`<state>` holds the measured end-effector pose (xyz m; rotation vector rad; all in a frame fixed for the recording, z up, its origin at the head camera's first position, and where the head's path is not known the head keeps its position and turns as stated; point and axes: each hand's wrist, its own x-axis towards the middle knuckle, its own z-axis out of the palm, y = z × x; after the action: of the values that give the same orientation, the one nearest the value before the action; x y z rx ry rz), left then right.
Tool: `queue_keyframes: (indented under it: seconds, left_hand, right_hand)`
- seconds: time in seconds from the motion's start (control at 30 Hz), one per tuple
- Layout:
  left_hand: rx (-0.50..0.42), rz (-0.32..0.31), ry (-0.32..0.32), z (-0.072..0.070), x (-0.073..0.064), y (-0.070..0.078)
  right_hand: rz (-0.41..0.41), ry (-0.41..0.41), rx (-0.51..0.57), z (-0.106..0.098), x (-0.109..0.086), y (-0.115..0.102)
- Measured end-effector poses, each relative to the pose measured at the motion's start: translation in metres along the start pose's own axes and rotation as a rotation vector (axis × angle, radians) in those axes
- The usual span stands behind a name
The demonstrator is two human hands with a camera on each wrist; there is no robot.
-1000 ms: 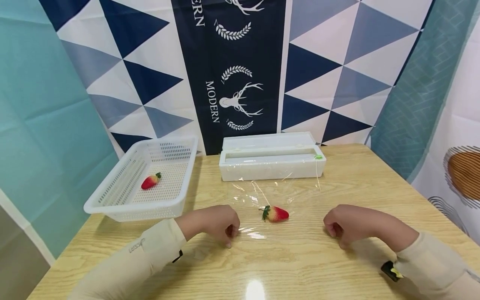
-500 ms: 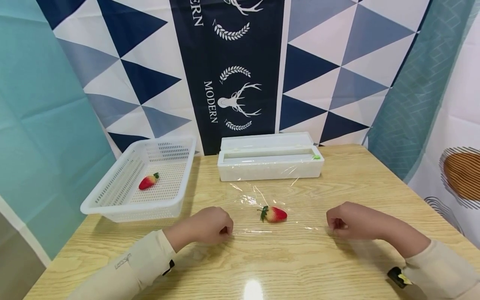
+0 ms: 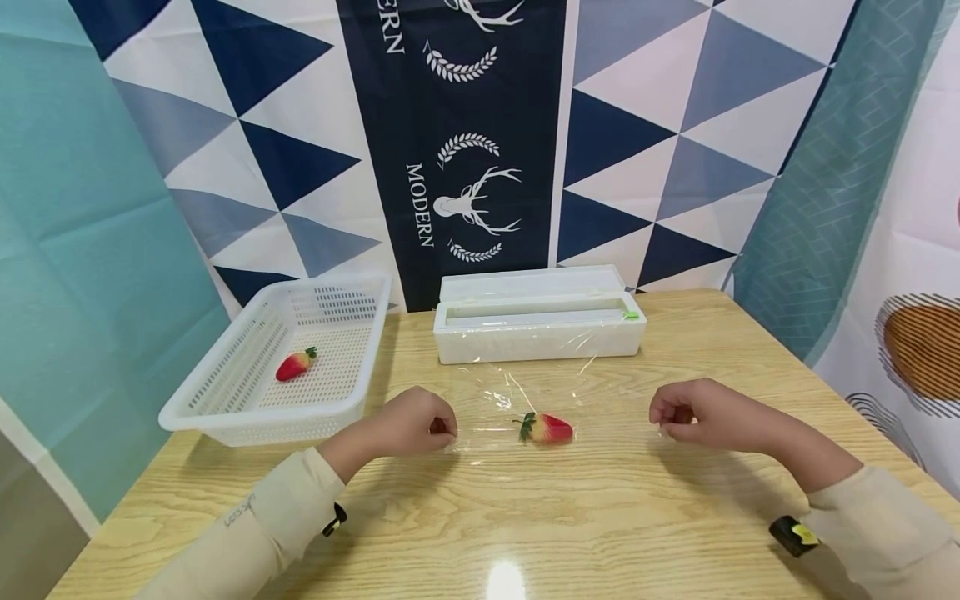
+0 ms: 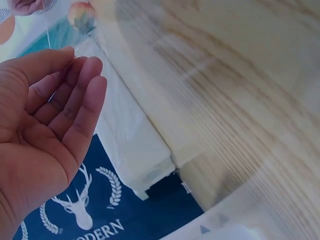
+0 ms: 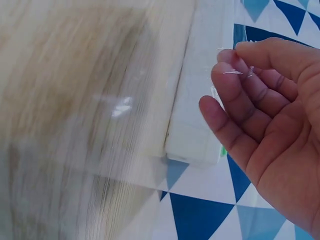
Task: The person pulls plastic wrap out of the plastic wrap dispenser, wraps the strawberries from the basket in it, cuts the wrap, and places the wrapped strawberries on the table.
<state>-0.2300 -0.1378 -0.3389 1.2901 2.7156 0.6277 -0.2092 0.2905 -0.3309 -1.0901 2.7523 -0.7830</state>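
Observation:
Clear cling film [image 3: 498, 400] stretches from the front of a white dispenser box [image 3: 540, 343] toward me, showing mostly by its glints. A red strawberry [image 3: 551, 428] with green leaves lies at the film's near part, between my hands. My left hand [image 3: 416, 423] pinches the film's near left corner between thumb and fingertips. On the other side, my right hand [image 3: 701, 414] pinches the near right corner; in the right wrist view a crinkle of film [image 5: 232, 73] shows at the fingertips. Both hands are above the tabletop, the other fingers loosely curled.
At the back left stands a white perforated basket [image 3: 360, 367] with another strawberry [image 3: 295, 364] inside. The dispenser's lid [image 3: 532, 284] is up, and a green slider [image 3: 631, 315] sits at its right end. Patterned cloth [image 3: 487, 167] hangs behind the wooden table [image 3: 450, 533].
Both hands have moved forward and up from the table, still pinching the film, and its near edge has come closer to the strawberry. The strawberry and dispenser box have stayed in place.

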Motion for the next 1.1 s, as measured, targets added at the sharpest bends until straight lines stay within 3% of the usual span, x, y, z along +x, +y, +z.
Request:
queue_keyframes:
  seconds: [0.23, 0.47, 0.63, 0.8, 1.1]
  left_hand:
    - [-0.093, -0.054, 0.048, -0.005, 0.009, -0.014]
    - [-0.296, -0.198, 0.006, -0.001, 0.020, -0.027]
    - [-0.354, -0.293, -0.006, 0.006, 0.029, -0.032]
    - [-0.320, -0.325, 0.001, 0.014, 0.037, -0.034]
    - [-0.080, -0.294, -0.022, 0.019, 0.041, -0.029]
  right_hand:
    - [0.027, 0.028, 0.036, -0.003, 0.009, 0.004]
    - [0.111, -0.001, 0.094, -0.005, 0.018, 0.015]
    - [0.161, -0.015, 0.108, -0.003, 0.021, 0.025]
    - [0.199, -0.030, 0.089, 0.002, 0.024, 0.031]
    - [0.178, -0.068, -0.077, 0.013, 0.032, 0.031]
